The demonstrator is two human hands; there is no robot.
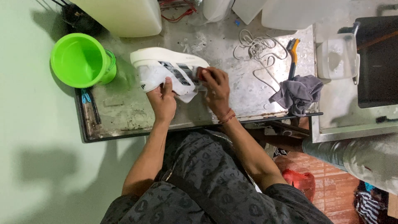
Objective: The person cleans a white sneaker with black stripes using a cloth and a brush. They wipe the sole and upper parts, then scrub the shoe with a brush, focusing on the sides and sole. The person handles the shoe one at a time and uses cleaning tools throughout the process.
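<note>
White sneaker (168, 68) lies on side mid wet metal tray (124, 120), sole turned away so upper faces person. Left hand (163, 101) clamps near edge of shoe, fingers curled over fabric, steadying it. Right hand (215, 87) closed around small red scrubber (200, 74), pressed to shoe's upper. Green bucket (81, 60) left of shoe; white laces (257, 49), yellow-handled brush (292, 54), grey rag (297, 94) right of it.

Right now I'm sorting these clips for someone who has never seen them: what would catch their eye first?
The white sneaker at the middle of the wet metal table, gripped by the left hand while the right hand presses a small red-tipped thing against its side. Next, the bright green bucket at the table's left corner, then the grey rag lying right of the hands.
</note>
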